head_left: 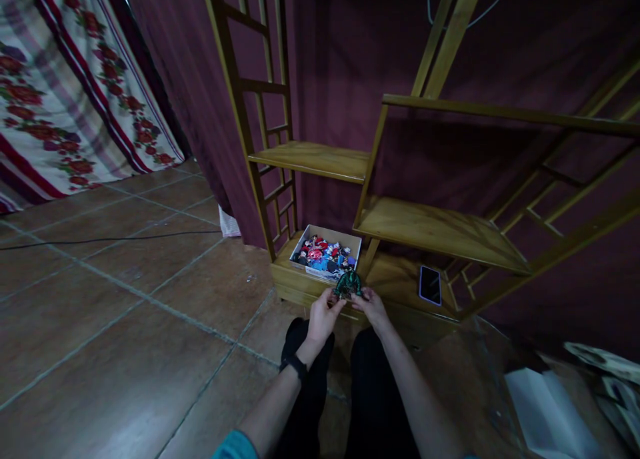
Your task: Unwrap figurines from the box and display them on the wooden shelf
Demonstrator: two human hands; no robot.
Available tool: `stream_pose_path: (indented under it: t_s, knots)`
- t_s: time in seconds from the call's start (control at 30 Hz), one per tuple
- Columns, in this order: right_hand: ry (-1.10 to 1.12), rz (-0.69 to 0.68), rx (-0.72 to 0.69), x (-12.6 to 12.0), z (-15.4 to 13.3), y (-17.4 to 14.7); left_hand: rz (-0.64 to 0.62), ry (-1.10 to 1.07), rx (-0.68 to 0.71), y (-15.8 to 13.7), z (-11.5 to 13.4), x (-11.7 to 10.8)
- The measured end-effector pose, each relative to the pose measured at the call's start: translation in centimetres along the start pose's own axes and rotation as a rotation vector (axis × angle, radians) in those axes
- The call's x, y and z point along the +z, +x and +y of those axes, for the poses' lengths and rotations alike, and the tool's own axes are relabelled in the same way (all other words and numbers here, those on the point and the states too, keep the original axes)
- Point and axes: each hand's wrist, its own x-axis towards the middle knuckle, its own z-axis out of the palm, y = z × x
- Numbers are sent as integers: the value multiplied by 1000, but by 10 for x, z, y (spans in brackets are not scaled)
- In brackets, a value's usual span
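Pinching the left end of a dark green object (pixel 349 283) between thumb and fingers, the left hand (pixel 323 314) does best with a light grip, just nearer than the white box (pixel 333 233) of small figures (pixel 320 251) on the low shelf (pixel 395 273). The green object spans both hands by the box's near right corner; the right hand (pixel 373 307), its fingers pinching the right end, should match that pressure, well left of the phone (pixel 430 285).

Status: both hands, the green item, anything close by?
Left hand and right hand both gripping dark green item. Item held between them, details too dim to tell. Open box of small colorful figures just beyond.
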Motion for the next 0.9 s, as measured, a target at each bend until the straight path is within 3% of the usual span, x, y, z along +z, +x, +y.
stream_pose_path:
  t_s: [0.7, 0.9]
  knots:
    - [-8, -72, -9, 1, -3, -2, -12, 30, 25, 1, -1, -1]
    - [-4, -62, 8, -1, -1, 0, 43, -6, -1, -2, 7, -1]
